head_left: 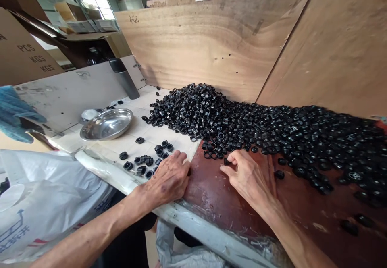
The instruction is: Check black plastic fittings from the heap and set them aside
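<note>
My right hand [246,173] pinches a small black plastic part [226,162] between thumb and fingertips, just in front of the pile. My left hand [169,177] rests at the seam of the pale and red-brown surfaces, back upward and fingers curled under. A bit of something dark shows by its fingertips, but the hand hides what it holds. Beside it on the left lie several loose black ring-shaped parts [140,160]. Beyond both hands rises a heap of black plastic rings [196,109]. It runs on to the right into a spread of rounder black parts [302,135].
A shallow metal bowl [107,125] and a dark grey bottle [124,78] stand at the left. Wooden boards [211,46] wall the back. A padded white edge [193,219] borders the front, with a white sack [54,203] below left. Cardboard boxes [27,46] are stacked behind.
</note>
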`<act>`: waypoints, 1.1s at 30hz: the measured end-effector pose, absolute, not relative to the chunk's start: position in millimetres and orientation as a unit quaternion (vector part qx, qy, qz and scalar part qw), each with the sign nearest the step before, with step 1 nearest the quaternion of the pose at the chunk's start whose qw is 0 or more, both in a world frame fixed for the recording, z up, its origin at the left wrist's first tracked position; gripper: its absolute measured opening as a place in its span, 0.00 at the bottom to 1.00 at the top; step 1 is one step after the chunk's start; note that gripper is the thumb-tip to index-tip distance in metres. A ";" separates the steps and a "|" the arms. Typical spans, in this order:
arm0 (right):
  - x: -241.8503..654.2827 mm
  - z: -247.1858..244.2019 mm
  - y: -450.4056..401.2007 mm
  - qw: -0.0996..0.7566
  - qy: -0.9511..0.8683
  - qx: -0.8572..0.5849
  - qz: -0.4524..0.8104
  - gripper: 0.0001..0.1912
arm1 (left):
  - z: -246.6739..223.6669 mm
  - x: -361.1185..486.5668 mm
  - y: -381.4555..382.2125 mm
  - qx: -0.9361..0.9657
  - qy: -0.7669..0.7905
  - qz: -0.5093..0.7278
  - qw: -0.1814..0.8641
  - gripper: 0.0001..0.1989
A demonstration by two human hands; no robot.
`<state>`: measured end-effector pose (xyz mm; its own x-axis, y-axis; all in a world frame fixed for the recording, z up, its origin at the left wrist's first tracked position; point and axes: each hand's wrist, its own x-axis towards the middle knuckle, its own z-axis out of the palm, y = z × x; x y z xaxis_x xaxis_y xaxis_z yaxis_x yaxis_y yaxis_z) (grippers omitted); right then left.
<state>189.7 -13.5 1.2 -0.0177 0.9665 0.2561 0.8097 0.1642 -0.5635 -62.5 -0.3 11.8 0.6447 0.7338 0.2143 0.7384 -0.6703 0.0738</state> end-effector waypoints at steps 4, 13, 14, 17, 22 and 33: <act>198.0 -10.5 -6.0 0.281 -0.769 -0.562 0.116 0.09 | 1.6 -37.2 14.3 -0.878 -0.444 -0.177 -0.002 0.07; 199.1 -3.2 -3.4 0.293 -0.716 -0.607 0.182 0.05 | -22.4 -5.4 35.4 -0.872 -0.439 -0.208 -0.055 0.07; 199.3 0.4 -3.0 0.318 -0.701 -0.603 0.209 0.06 | -22.9 -9.3 35.4 -0.877 -0.428 -0.214 -0.051 0.07; 198.5 9.1 -2.4 0.372 -0.637 -0.597 0.315 0.10 | -18.7 -19.0 32.2 -0.878 -0.409 -0.246 -0.044 0.04; 191.2 19.2 -6.1 0.440 -0.502 -0.585 0.461 0.13 | -2.4 -11.1 19.7 -0.835 -0.403 -0.337 -0.161 0.12; 188.8 22.2 -10.4 0.492 -0.586 -0.557 0.323 0.10 | -7.2 12.7 12.0 -0.673 -0.361 -0.462 -0.450 0.16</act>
<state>188.8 -10.4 22.2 0.1044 0.9705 0.2172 0.3346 0.1714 -0.9266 12.7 12.0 -7.2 0.3124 0.9024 0.2967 0.0707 -0.3335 0.9401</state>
